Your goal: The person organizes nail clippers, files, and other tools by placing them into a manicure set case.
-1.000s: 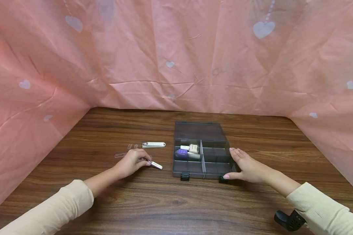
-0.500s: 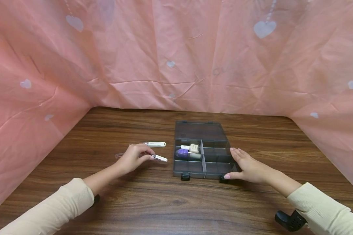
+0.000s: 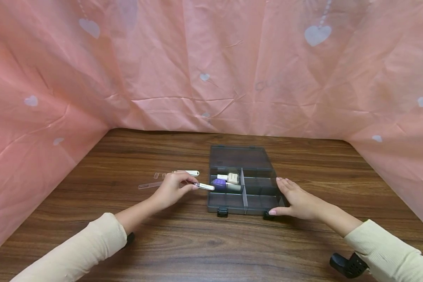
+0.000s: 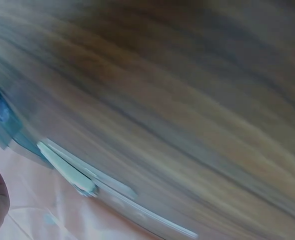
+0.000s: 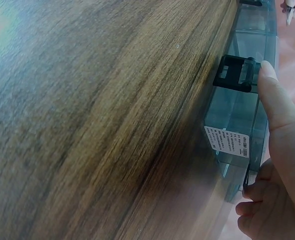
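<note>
My left hand pinches a small white nail clipper between thumb and fingers. The clipper's far end reaches the left wall of a dark see-through divided box, whose lid lies back. My right hand rests against the box's right side, its fingers stretched along the wall. Its thumb touches the front latch. Inside the back-left compartment lie a purple nail polish bottle and a cream one. Behind my left hand, partly covered, is a larger white nail clipper.
A clear strip and small clear pieces lie left of the box on the wooden table. A pink curtain with hearts encloses the back and sides. The left wrist view is blurred.
My left hand has lifted the small nail clipper and carried it right, from the table to the box's left edge. My right hand has stayed in place.
</note>
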